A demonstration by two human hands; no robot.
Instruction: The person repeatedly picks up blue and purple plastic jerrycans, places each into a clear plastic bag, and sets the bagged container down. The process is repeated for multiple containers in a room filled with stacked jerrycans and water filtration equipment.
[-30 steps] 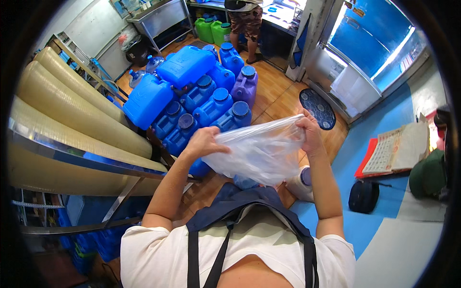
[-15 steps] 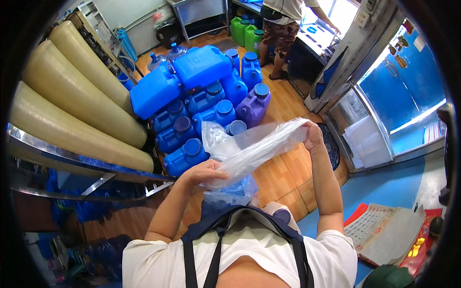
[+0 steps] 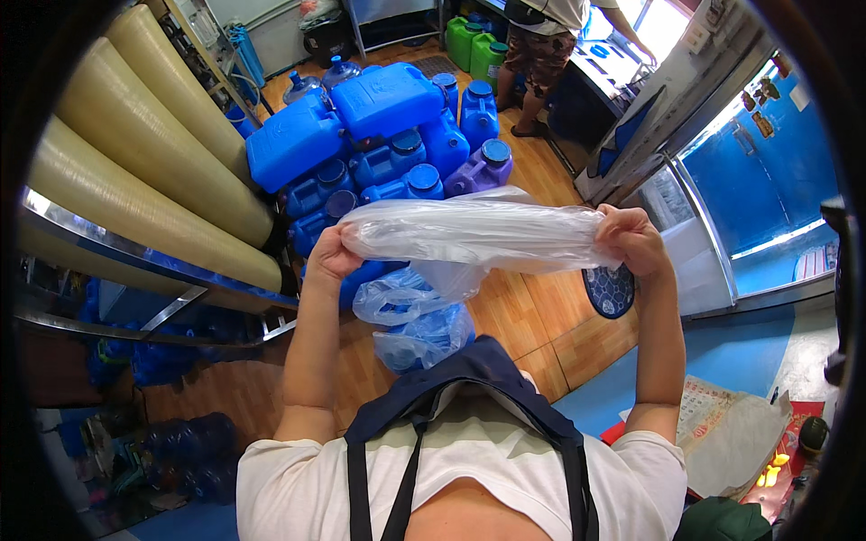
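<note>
A long, gathered clear plastic bag (image 3: pixel 478 230) is stretched sideways in front of me at arm's length. My left hand (image 3: pixel 333 253) grips its left end, fingers closed on the film. At the other end, my right hand (image 3: pixel 635 240) is closed round the bunched plastic. A loose fold hangs from the middle of it. Below, close to my apron (image 3: pixel 487 370), more crumpled clear plastic (image 3: pixel 397 298) lies over something blue that I cannot make out fully.
Blue jugs (image 3: pixel 392 99) are piled ahead, with a purple jug (image 3: pixel 483 171) at their right. Tall tan cylinders (image 3: pixel 171 135) and a metal rail (image 3: pixel 153 248) stand left. Another person (image 3: pixel 537 54) works at a far counter. A dark oval mat (image 3: pixel 611 290) lies right; papers (image 3: pixel 726 433) lie at lower right.
Both hands have moved apart and the bag has gone from slanting to nearly level, pulled out longer. My left hand has risen and shifted left; my right hand has moved right.
</note>
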